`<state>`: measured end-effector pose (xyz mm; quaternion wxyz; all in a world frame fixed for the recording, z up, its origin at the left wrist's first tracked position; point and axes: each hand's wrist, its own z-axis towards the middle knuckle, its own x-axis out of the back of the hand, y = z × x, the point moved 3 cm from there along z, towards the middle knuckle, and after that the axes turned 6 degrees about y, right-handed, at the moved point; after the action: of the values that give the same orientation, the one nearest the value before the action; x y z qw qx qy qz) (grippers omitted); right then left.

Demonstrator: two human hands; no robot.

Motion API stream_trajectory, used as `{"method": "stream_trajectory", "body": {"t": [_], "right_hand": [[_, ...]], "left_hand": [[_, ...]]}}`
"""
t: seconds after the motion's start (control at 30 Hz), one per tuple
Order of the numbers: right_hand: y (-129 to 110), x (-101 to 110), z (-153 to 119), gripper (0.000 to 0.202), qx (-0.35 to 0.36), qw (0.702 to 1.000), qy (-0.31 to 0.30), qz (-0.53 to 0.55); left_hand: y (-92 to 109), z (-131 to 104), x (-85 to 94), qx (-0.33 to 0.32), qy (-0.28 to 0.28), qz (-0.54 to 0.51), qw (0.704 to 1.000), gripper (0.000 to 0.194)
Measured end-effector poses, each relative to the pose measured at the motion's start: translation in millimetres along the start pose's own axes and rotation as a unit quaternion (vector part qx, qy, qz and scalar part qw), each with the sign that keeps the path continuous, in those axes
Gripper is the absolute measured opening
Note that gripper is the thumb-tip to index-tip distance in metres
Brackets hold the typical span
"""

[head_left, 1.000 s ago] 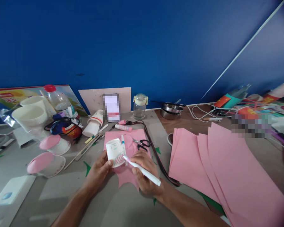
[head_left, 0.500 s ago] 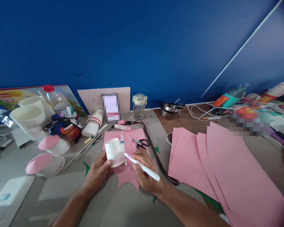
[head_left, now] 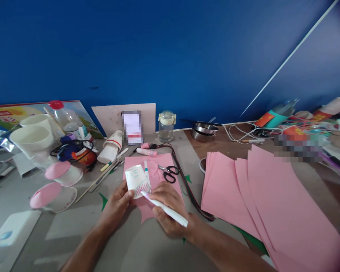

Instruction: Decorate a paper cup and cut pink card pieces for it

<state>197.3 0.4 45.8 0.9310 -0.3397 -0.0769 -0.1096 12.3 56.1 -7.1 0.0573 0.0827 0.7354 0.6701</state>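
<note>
My left hand (head_left: 119, 200) is closed on a white paper cup (head_left: 134, 179), its thumb on the cup's lower side. Green lines and pink stripes are drawn on the cup's wall. In my right hand (head_left: 168, 206) is a white marker (head_left: 171, 214) with a pink tip, and the tip is at the striped patch near the cup's lower edge. Beneath both hands lies cut pink paper (head_left: 147, 214). On it, beyond my right hand, are black-handled scissors (head_left: 169, 173) and a second marker (head_left: 146, 169) with a green band.
A fan of pink sheets (head_left: 229, 185) covers the right side. Two cups with pink tops (head_left: 49, 194) stand at the left, before stacked paper cups (head_left: 31, 138). Toward the wall are a phone (head_left: 132, 126), a glass jar (head_left: 166, 128) and metal bowls (head_left: 203, 134). A dark cord (head_left: 187, 185) runs past my right hand.
The marker tip has moved left and down across the striped patch, my right hand going with it. More of the scissors' handles shows. The cup has barely shifted.
</note>
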Motion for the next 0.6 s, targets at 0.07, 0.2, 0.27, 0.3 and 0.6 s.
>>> {"method": "stream_trajectory", "body": {"t": [0.07,0.2,0.27,0.3,0.6], "right_hand": [[-0.7,0.1,0.5,0.025,-0.002,1.000,0.001,0.000],[0.0,0.4,0.2,0.024,-0.006,1.000,0.003,-0.008],[0.7,0.8,0.0,0.025,-0.008,1.000,0.008,-0.008],[0.8,1.1,0.0,0.025,-0.008,1.000,0.010,-0.007],[-4.6,-0.5,2.7,0.024,0.007,1.000,-0.007,-0.023]], "left_hand": [[2.5,-0.6,-1.4,-0.001,-0.007,0.004,1.000,0.046],[8.2,-2.2,-5.3,0.009,-0.015,-0.013,1.000,0.046],[9.5,-2.4,-5.9,0.005,-0.015,-0.015,1.000,0.045],[9.5,-2.4,-5.8,0.003,-0.016,-0.013,1.000,0.044],[9.2,-1.1,-3.8,-0.013,-0.016,0.035,0.999,0.049]]}}
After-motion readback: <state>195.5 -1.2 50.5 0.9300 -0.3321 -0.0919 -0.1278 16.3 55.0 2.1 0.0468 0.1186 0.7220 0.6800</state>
